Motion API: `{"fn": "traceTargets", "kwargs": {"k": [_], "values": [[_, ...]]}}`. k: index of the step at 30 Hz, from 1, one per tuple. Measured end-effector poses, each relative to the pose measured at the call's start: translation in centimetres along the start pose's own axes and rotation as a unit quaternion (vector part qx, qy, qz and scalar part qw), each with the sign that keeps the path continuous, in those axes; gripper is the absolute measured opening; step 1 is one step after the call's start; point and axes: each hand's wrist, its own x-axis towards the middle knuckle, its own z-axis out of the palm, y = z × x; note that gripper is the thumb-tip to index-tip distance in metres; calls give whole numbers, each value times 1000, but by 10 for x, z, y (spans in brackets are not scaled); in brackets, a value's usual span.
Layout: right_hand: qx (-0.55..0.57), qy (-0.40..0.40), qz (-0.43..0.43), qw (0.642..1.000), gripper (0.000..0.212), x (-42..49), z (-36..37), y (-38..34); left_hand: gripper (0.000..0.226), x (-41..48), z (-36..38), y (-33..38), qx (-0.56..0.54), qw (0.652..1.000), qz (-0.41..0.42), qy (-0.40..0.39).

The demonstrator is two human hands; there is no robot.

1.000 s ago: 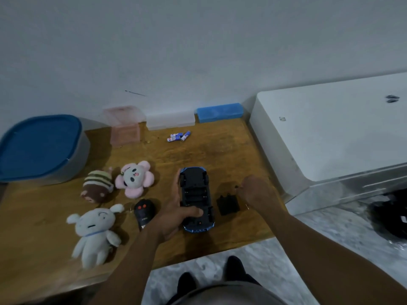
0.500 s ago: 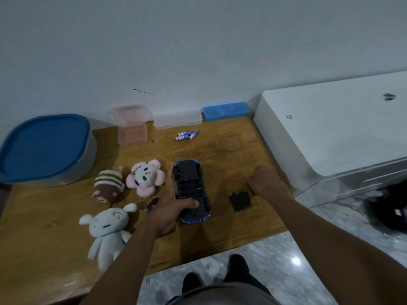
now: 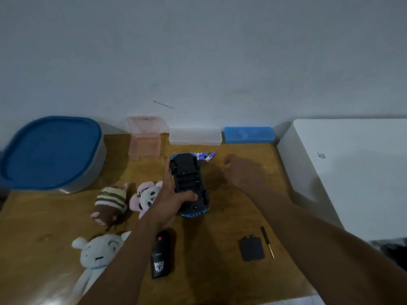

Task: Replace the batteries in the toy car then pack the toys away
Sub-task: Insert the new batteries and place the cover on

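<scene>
Plush toys [image 3: 110, 201] are lying unpacked on the table [image 3: 33, 227] while the left hand [image 3: 169, 201] is gripping the upturned toy car [image 3: 189, 181], its battery bay open. Near the batteries [image 3: 207, 155] the right hand [image 3: 235, 170] is hovering (fingers curled, whether holding anything I cannot tell), with the cover [image 3: 251, 248] lying aside.

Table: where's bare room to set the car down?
Bare wood between remote and battery cover, and near-left between blue-lidded tub and white plush. Crowded: plush toys left of the car, batteries by its far end.
</scene>
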Motion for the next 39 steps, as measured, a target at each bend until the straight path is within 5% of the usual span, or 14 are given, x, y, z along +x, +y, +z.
{"fn": "traceTargets", "kwargs": {"k": [8,15,21,25,34,39], "values": [[21,-47,-113,992,36,84,25,-14,109,31,-3,-4,-34,998,-28,43],[41,-34,-99,994,14,70,33,7,114,34,-2,-10,-74,995,-51,36],[144,-10,-19,989,15,16,20,32,124,24,-3,-5,11,999,-37,-25],[284,24,-13,958,37,-33,8,29,131,9,-3,-6,39,997,-19,-66],[569,127,26,812,22,-125,-15,-21,127,-35,2,3,101,986,77,-109],[531,208,33,821,16,-138,1,-60,125,-50,-6,8,98,984,115,-98]]}}
